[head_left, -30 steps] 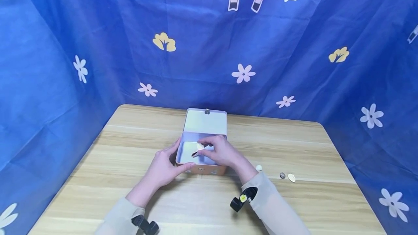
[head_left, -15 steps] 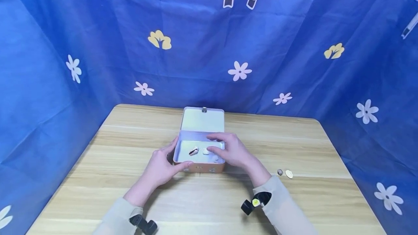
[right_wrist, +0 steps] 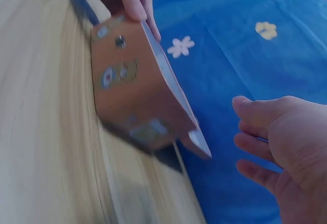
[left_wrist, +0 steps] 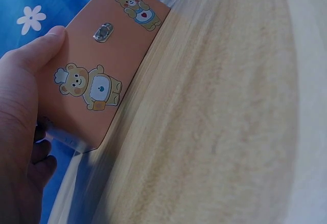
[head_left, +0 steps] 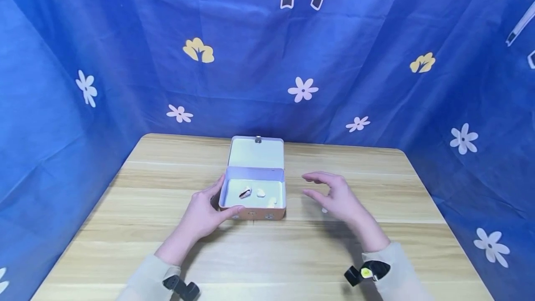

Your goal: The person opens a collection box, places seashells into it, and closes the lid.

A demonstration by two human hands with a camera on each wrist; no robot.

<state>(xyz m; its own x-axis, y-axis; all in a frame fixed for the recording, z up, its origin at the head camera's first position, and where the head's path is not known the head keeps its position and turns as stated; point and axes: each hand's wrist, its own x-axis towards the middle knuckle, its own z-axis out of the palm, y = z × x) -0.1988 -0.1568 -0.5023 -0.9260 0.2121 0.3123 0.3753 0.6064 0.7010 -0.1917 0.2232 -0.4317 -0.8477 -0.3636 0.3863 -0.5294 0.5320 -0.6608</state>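
Observation:
A hinged tin box stands on the table with its lid tipped back; bears are printed on its orange front. My left hand grips its left side, thumb along the front rim. Inside lie a spiral seashell with a dark opening, a white seashell and a small pale piece near the front right corner. My right hand hovers right of the box, fingers loosely bent and apart, holding nothing. A small white piece shows on the table below its thumb.
The box's lid leans toward the back edge of the wooden table. A blue patterned cloth hangs behind the table and along both sides. My right forearm covers part of the table's right side.
My right hand has let go of the white seashell inside the box and moved out to the right. My left hand has kept its grip. The head view has shifted slightly.

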